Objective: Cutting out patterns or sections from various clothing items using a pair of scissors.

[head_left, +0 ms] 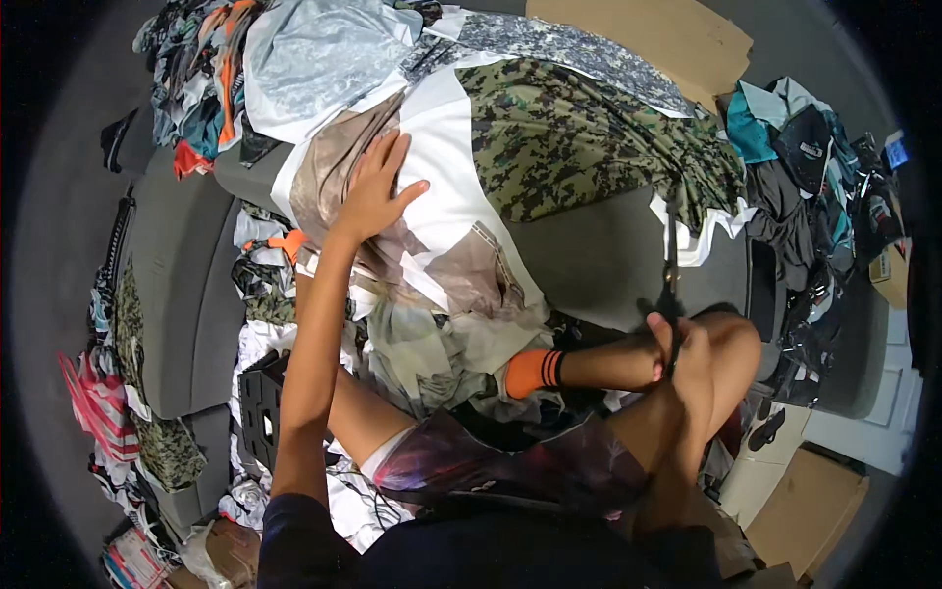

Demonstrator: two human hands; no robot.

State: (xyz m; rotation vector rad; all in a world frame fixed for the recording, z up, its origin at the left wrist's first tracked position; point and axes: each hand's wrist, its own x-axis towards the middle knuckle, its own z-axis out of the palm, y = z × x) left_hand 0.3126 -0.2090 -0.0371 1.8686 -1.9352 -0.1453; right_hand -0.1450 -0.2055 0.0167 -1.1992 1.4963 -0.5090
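Note:
My left hand (378, 191) lies flat with fingers spread on a brown and white printed fabric (329, 187). Just right of it is a white strip that borders a green camouflage fabric (569, 133), spread over a grey cushion (589, 260). My right hand (682, 348) is closed around the handles of a pair of dark scissors (671, 260). Their blades point away from me, and the tips reach the camouflage fabric's lower right end. Beside the blades hangs a jagged white fabric edge (702, 236). Whether the blades touch the cloth I cannot tell.
Light grey camouflage fabric (329, 64) and a cardboard sheet (648, 39) lie at the far side. Heaps of cloth scraps (196, 88) stand at far left, with more teal and dark scraps (795, 147) at right. A black plastic crate (260, 412) sits near my left arm.

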